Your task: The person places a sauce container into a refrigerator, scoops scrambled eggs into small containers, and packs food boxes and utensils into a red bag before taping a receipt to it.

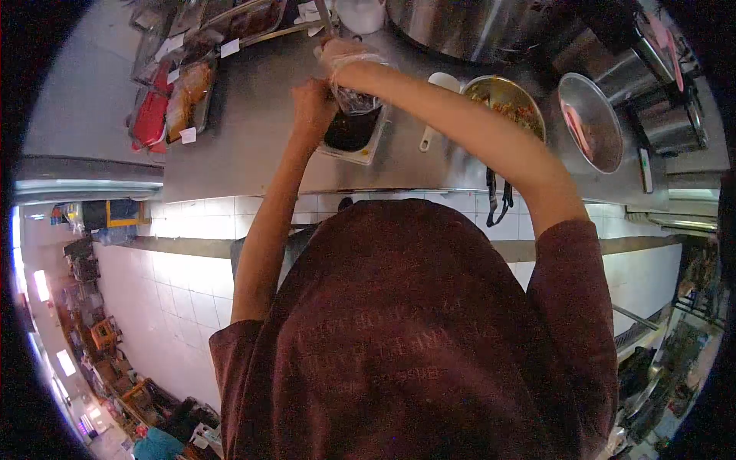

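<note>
A clear plastic bag (pixel 357 98) hangs over a white-rimmed rectangular container (pixel 362 158) that holds dark contents (pixel 353 132). My left hand (pixel 314 106) is closed at the bag's left edge. My right hand (pixel 341 60) is just above it, its fingers closed and partly covered by clear plastic. A long thin tool (pixel 325 15) rises beside the right hand; whether the fingers grip it cannot be made out. Right of the container lies a white-handled utensil (pixel 426 139).
On the steel counter (pixel 249 126) are trays of packed food (pixel 189 100) at left. A bowl of chopped food (pixel 529 92), a tilted metal bowl (pixel 606 142) and a dark-handled implement (pixel 498 201) are at right. A large metal pot (pixel 468 27) stands behind.
</note>
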### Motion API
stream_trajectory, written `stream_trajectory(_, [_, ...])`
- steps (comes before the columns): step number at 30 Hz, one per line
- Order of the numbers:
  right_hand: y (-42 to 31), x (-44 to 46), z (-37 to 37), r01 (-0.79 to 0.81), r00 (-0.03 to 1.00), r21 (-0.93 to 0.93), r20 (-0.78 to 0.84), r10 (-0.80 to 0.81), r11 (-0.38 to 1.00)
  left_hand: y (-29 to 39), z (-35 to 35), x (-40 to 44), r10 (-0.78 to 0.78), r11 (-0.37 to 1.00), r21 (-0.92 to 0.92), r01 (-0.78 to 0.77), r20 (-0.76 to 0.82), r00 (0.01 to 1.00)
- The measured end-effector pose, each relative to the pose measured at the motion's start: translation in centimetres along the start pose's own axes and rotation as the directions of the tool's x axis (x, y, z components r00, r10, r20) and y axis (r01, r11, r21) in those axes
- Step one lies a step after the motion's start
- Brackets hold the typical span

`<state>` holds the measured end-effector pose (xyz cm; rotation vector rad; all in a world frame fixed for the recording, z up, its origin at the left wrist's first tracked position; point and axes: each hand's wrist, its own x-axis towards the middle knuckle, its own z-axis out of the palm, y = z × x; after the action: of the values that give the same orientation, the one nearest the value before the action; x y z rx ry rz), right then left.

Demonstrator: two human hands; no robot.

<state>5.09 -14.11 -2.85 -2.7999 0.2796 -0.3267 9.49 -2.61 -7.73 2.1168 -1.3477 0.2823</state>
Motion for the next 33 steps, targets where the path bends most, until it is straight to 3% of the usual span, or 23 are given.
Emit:
stream_trajectory(3, [1.0,1.5,1.0,-0.096,0.994,0.048,0.054,0.093,0.994,-0.3,-0.1,0.2,-0.128,0.983,-0.126,0.137,0.077,0.989])
stream_trajectory(6, [0.7,1.2,1.2,-0.07,0.995,0.088,-0.064,0.075,0.994,-2.0,0.4,0.3,-0.098,0.984,-0.136,0.115,0.13,0.987])
stream_trajectory(9, [0.4,0.8,1.0,-0.022,0.986,0.115,-0.161,0.041,0.993,-1.9,0.2,0.4,-0.177,0.981,-0.061,0.186,0.132,0.975])
stream_trajectory(12, [0.1,0.4,1.0,0.017,0.968,0.136,-0.251,0.017,0.991,0.3,-0.7,-0.4,-0.012,0.979,-0.204,-0.003,-0.074,0.997])
stream_trajectory(15, [0.1,0.0,0.7,0.054,0.947,0.151,-0.32,-0.002,0.987,-1.7,0.7,-0.4,-0.133,0.984,-0.097,0.148,0.146,0.98])
stream_trajectory(18, [0.2,0.0,0.5,0.094,0.922,0.167,-0.385,-0.023,0.981,0.4,0.0,-0.3,-0.203,0.942,0.302,0.144,0.171,0.964])
stream_trajectory(21, [2.7,1.9,4.5,0.169,0.907,0.149,-0.411,-0.095,0.974,1.6,-2.7,-0.5,-0.047,0.934,0.354,0.037,0.019,0.999])
stream_trajectory(23, [3.5,1.7,4.9,0.157,0.933,0.021,-0.332,-0.141,0.987,2.7,-5.7,-1.3,-0.009,0.927,0.37,0.061,-0.141,0.99])
stream_trajectory(27, [4.2,-3.0,-0.3,0.091,0.981,-0.117,-0.157,-0.109,0.989,4.9,-11.8,-8.5,-0.089,0.963,0.202,0.178,-0.386,0.918])
stream_trajectory(29, [4.5,-4.7,-2.1,0.038,0.999,-0.227,-0.029,-0.046,0.973,6.9,-14.0,-15.3,-0.256,0.956,0.02,0.292,-0.428,0.867])
stream_trajectory(31, [4.6,-6.0,-3.4,0.013,0.996,-0.344,0.084,0.017,0.939,9.4,-15.0,-23.3,-0.429,0.868,-0.018,0.496,-0.528,0.733])
stream_trajectory(32, [4.7,-6.9,-3.8,0.002,0.995,-0.352,0.096,0.034,0.936,10.4,-14.6,-28.4,-0.585,0.785,-0.2,0.586,-0.55,0.596])
stream_trajectory(33, [4.7,-7.9,-4.2,-0.011,0.996,-0.313,0.08,0.038,0.95,11.4,-14.0,-33.9,-0.627,0.714,-0.189,0.674,-0.601,0.495])
